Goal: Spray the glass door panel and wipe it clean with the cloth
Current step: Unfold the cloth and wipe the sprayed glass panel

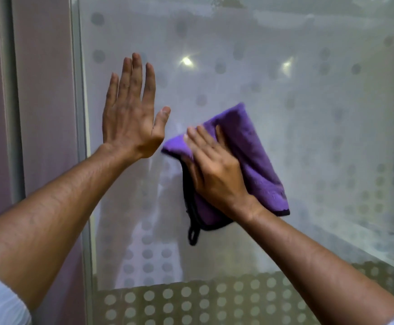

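Observation:
The glass door panel (pixel 297 118) fills most of the view, hazy and patterned with frosted dots. A folded purple cloth (pixel 257 160) with black trim and a hanging loop lies flat against the glass at centre. My right hand (pixel 211 170) presses on the cloth with fingers laid fairly straight, pointing up and left. My left hand (pixel 130 116) rests flat on the glass to the left of the cloth, fingers straight and pointing up, thumb spread toward the cloth. No spray bottle is in view.
A metal door frame (pixel 79 113) runs vertically at the left edge of the glass, with a mauve wall (pixel 43 102) beyond it. Two bright light reflections (pixel 186 61) show in the upper glass. Denser dots cover the bottom band (pixel 203 301).

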{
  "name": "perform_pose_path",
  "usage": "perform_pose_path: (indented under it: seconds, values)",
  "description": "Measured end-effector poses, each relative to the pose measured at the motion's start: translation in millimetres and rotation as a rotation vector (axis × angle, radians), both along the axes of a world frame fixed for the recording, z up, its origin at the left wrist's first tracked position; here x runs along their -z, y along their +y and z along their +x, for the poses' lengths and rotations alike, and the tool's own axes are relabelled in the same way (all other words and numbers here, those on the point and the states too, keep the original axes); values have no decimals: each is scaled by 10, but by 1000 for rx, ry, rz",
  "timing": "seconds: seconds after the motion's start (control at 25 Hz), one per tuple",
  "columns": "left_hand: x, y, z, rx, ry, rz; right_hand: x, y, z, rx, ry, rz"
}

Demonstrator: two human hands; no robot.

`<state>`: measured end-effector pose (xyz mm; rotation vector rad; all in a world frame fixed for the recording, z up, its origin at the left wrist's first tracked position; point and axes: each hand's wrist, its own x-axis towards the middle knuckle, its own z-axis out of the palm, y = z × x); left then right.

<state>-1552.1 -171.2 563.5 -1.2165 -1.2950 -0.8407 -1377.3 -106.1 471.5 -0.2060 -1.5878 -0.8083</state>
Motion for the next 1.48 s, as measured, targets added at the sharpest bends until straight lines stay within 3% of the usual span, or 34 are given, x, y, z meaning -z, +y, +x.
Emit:
perform_pose_path:
  seconds: [0.12, 0.28, 0.36, 0.52, 0.6, 0.68, 0.84, 0.92, 1.0, 1.16, 1.2, 1.32, 1.48]
  values:
    - [48, -28, -32, 22, -5, -20, 284, 111, 372, 47, -101, 13]
    - [232, -65, -49, 19, -5, -44, 38, 96, 273, 93, 217, -125]
    - [271, -63, -54, 12, -12, -42, -35, 15, 56, 47, 245, -145]
    - [324, -65, -51, 13, 11, -31, 371, -83, -133, -17, -70, -39]
    - [392, -78, -81, 13, 8, -31, 676, -85, 19, -23, -320, -17]
    - [441, -97, -84, 18, 6, -44, 792, -17, 274, 31, -432, -6]
    - [481, -109, -56, 0, -2, -57, 616, 14, 257, 97, -67, -91]
    - [501, -98, -45, -7, -9, -47, 615, -60, 69, 43, 5, -128]
    - [510, -91, -27, 2, -6, -43, 791, -120, -65, -20, -121, -120]
    - [582, -81, -11, 8, -4, -57, 1448, -84, 178, -60, -633, -111]
    - [589, -81, -8, 11, -4, -58, 1530, -27, 349, -28, -683, -94]
    - [581, -93, -2, 11, -4, -66, 1478, 191, 762, 99, -522, -10]
    - [588, -67, 3, 12, -1, -49, 1227, 159, 549, 106, -105, -131]
